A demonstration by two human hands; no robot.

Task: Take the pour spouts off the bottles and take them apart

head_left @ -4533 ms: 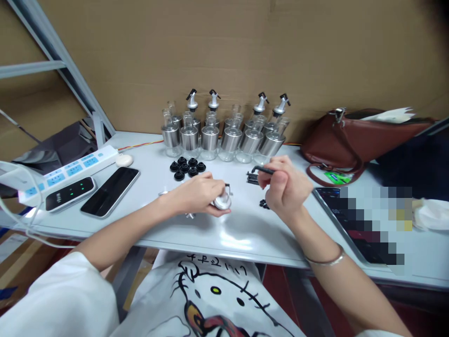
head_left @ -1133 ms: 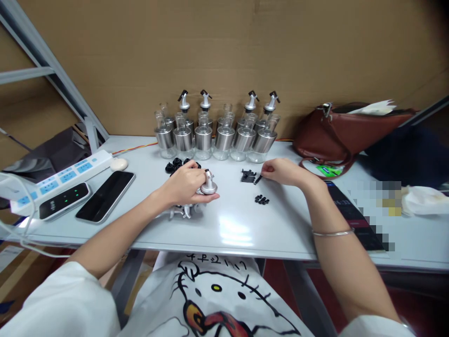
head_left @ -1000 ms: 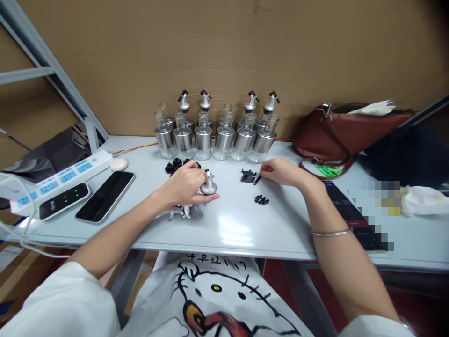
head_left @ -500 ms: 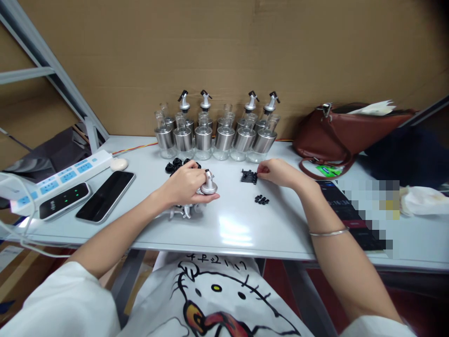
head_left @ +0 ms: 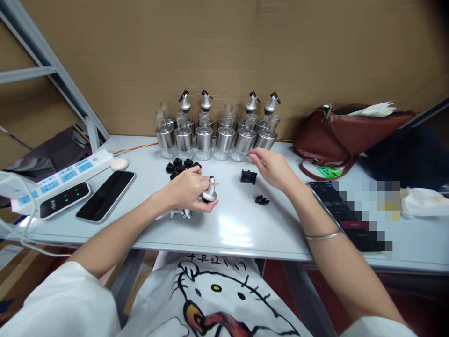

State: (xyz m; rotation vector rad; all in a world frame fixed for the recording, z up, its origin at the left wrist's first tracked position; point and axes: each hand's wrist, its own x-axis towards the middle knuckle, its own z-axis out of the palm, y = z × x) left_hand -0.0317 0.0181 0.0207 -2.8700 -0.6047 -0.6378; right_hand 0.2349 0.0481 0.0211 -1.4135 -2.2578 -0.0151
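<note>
In the head view, my left hand (head_left: 187, 188) is closed around a silver pourer spout (head_left: 210, 191), which stands upright between thumb and fingers. Under and behind that hand lie several black ribbed stoppers (head_left: 179, 166) and, partly hidden, more silver spouts (head_left: 184, 213). My right hand (head_left: 271, 168) hovers above the table, its fingers curled together; whatever is between them is too small or hidden to make out. A neat stack of black plastic levers (head_left: 248, 176) lies just left of it. Below sits a small cluster of black caps (head_left: 262, 200).
Glass bottles with steel sleeves (head_left: 225, 138) stand in rows at the back, some with spouts fitted. A power strip (head_left: 66, 178) and phone (head_left: 105, 196) lie left. At right are a brown bag (head_left: 347, 135) and a tablet-like screen (head_left: 336, 210).
My right hand has lifted away from the black lever stack, moving up and slightly toward the bottles. My left hand has tilted and lowered the spout a little.
</note>
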